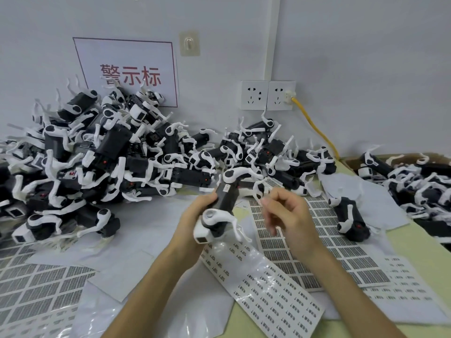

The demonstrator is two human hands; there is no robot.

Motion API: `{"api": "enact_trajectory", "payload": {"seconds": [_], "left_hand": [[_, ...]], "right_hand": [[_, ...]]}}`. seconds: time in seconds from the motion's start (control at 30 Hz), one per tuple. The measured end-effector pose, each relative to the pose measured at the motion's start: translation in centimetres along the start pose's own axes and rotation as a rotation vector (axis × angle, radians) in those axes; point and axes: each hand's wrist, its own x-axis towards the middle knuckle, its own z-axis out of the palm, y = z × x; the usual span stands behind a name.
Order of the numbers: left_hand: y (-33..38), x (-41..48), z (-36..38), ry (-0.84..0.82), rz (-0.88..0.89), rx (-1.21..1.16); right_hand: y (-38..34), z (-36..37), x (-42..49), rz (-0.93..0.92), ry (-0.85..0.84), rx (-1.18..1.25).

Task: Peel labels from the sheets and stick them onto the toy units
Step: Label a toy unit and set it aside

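Head view: a toy unit (225, 200) was gripped in the left hand (195, 215), fingers curled round it, above label sheets (271, 298) on the surface (427, 252). The right hand (288, 213) was held just beside; its grip, blurred, could not be told.

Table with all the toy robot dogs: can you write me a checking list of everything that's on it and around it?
Surface: pale green table, mostly covered by white sheets.
Job's things: toy unit held above the table; label sheets under the hands; toy pile at the left and back.
Clutter: clear plastic film at the front; loose toy lying at the right.
Grippers: left hand grips the toy unit; right hand is beside it, fingers curled, too blurred to see a label.
Cables: yellow cable plugged into a wall socket.
Surroundings: white wall, red-lettered sign, hook, box of toys at the right.
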Motion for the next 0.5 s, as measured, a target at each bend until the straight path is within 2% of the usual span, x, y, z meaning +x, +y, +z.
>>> {"api": "enact_trajectory", "payload": {"seconds": [0.1,0.3,0.4,0.5], "left_hand": [[0.4,0.0,-0.4,-0.059,-0.081,-0.151],[0.2,0.3,-0.9,-0.29,-0.328,0.039],[-0.2,0.7,-1.6,-0.362,-0.372,0.051],[-0.7,0.9,-1.9,-0.394,-0.352,0.005]], "right_hand": [[-0.4,-1.1,0.4,-0.019,0.051,0.034],[-1.2,-2.1,0.2,0.161,-0.28,-0.095],[-1.1,-2.1,0.3,0.239,-0.324,-0.194],[-1.1,-2.1,0.3,0.297,-0.314,-0.136]]}}
